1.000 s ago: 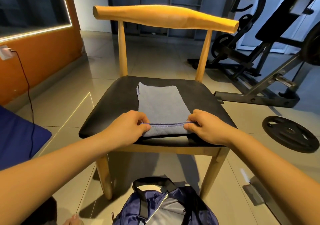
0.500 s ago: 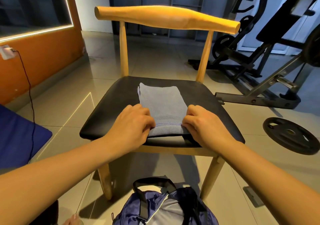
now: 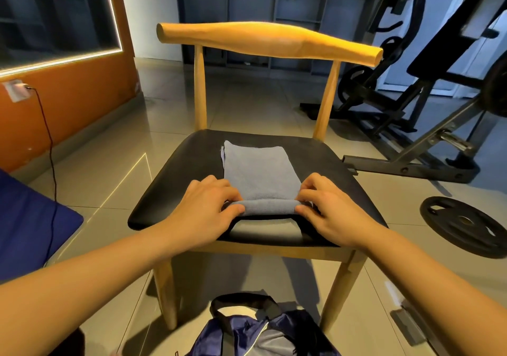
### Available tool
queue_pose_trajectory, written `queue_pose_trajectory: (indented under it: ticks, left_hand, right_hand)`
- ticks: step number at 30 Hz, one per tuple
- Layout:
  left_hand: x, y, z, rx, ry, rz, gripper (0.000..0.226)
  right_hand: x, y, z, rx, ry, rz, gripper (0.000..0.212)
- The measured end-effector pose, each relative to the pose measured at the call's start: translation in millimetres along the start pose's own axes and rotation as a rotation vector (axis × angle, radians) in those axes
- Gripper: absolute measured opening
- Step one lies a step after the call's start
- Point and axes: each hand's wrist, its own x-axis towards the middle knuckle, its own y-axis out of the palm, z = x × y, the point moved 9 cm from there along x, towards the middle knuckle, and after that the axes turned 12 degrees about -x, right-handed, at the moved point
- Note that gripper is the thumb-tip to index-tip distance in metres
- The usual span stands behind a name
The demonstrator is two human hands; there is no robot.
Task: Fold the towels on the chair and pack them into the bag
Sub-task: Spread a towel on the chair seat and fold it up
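A grey towel [image 3: 259, 172] lies as a narrow strip along the middle of the black seat of a wooden chair [image 3: 329, 158]. Its near end is turned over into a thick roll. My left hand [image 3: 204, 209] pinches the roll's left end, and my right hand [image 3: 326, 209] pinches its right end, fingers curled on the cloth. A navy and grey bag [image 3: 263, 333] with black straps sits open on the floor in front of the chair, directly below my arms.
Gym machines [image 3: 428, 100] stand to the right of the chair, and a black weight plate [image 3: 466, 225] lies on the tiles. A blue mat [image 3: 24, 226] is at the left. A cable [image 3: 49, 141] hangs from a socket on the orange wall.
Both hands have moved the towel's near edge away from me, turning it over into a roll. The stitched hem seen earlier is now tucked out of sight.
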Motion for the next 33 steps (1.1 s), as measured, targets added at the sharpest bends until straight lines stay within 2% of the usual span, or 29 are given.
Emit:
queue_pose_trajectory:
  ticks: [3, 7, 10, 12, 15, 18, 22, 26, 29, 33]
  left_hand:
    - [6.7, 3.5, 9.7, -0.054, -0.107, 0.068, 0.026]
    - [19.9, 4.3, 26.9, -0.192, -0.283, 0.112, 0.024]
    - [30.9, -1.2, 35.7, -0.263, -0.358, 0.093, 0.017]
    - [37.9, -4.6, 36.0, -0.257, -0.332, 0.087, 0.015]
    - [46.5, -8.8, 29.4, -0.292, -0.230, 0.094, 0.011]
    - [50.4, -8.7, 20.4, -0.164, -0.081, 0.094, 0.010]
    - [42.1, -6.2, 3.6, -0.073, 0.123, 0.043, 0.024]
    - [39.9, -2.7, 10.9, -0.065, 0.144, 0.126, 0.044]
    - [42.4, -2.4, 18.2, -0.049, 0.163, 0.131, 0.040]
    - [49.0, -12.9, 21.4, -0.114, 0.097, 0.057, 0.035]
  right_hand:
    - [7.7, 3.5, -1.0, 0.019, 0.023, 0.033, 0.021]
    - [21.5, 7.6, -9.9, 0.044, 0.086, 0.037, 0.032]
    - [31.3, 3.5, -25.3, 0.151, 0.176, -0.029, 0.030]
    - [36.7, -5.5, -28.8, 0.164, 0.172, -0.118, 0.023]
    - [43.1, -9.0, -17.7, 0.121, 0.064, -0.138, 0.014]
    - [44.2, -10.0, -4.9, 0.065, -0.054, -0.150, 0.028]
    - [47.0, 0.2, -5.7, 0.060, -0.099, -0.016, 0.036]
    - [50.5, 3.3, -10.0, 0.080, -0.130, 0.032, 0.040]
    - [55.1, 3.9, -8.6, 0.046, -0.141, -0.006, 0.038]
    - [66.6, 7.8, -8.3, 0.009, -0.097, -0.028, 0.036]
